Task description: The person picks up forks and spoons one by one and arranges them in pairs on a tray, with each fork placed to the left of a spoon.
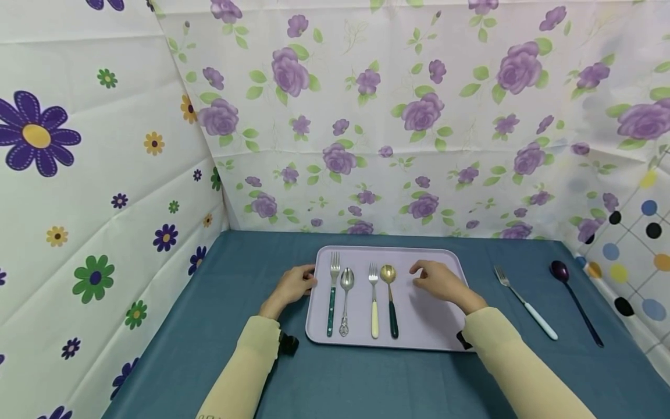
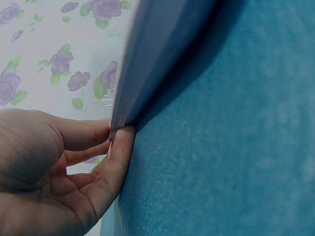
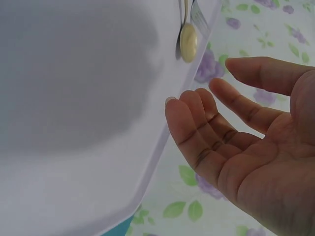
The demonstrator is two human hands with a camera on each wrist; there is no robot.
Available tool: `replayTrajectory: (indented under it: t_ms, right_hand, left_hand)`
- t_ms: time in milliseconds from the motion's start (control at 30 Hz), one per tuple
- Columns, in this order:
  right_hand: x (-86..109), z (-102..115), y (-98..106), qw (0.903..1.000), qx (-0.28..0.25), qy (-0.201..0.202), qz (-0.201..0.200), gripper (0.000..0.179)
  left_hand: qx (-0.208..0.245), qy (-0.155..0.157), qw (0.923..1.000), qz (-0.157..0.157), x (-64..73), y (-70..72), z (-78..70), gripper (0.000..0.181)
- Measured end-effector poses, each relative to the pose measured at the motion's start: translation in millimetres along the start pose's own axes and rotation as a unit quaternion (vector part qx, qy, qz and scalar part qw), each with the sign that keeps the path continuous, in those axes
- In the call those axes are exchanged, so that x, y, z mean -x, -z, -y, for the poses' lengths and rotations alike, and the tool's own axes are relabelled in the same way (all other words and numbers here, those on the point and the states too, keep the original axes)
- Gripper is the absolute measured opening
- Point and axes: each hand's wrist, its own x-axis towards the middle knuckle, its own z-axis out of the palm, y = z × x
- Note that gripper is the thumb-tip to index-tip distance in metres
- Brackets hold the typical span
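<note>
While the left hand (image 1: 293, 284) pinches the left rim of a lavender, rectangular, smooth tray (image 1: 424, 317) with rounded corners, the right hand (image 1: 442, 282) hovers over the tray's right part, casting a shadow there. The left fingers are clamped on that rim, thumb on one face and forefinger on the other, as the left wrist view shows; the right fingers are loosely bent, with the thumb standing apart from them.

The tray lies around the middle of the blue-grey, cloth-covered counter (image 1: 398, 384), close to its far edge. Four pieces of cutlery lie on it, heads toward that edge. From left to right they are a silver metal fork with a dark green handle (image 1: 332, 302), a silver metal spoon with an ornate handle (image 1: 346, 282), a silver fork with a pale yellow handle (image 1: 374, 308) and a gold-coloured spoon with a dark green handle (image 1: 391, 302).

Toward the counter's right edge, a fork with a whitish handle (image 1: 531, 309) and a glossy, dark purple spoon (image 1: 578, 301) lie slantwise, well apart.

On the cream left sleeve (image 1: 243, 361), cut-off dark lettering is unreadable.
</note>
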Motion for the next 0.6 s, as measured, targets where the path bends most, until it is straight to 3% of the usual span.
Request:
replayTrajectory:
  t_ms: [600]
  right_hand:
    - [18.2,-40,36,0.9992,-0.007,-0.015,-0.037,0.030]
  left_hand:
    - [-0.002,-0.001,1.0000,-0.001,-1.4,-0.6,1.4,0.047]
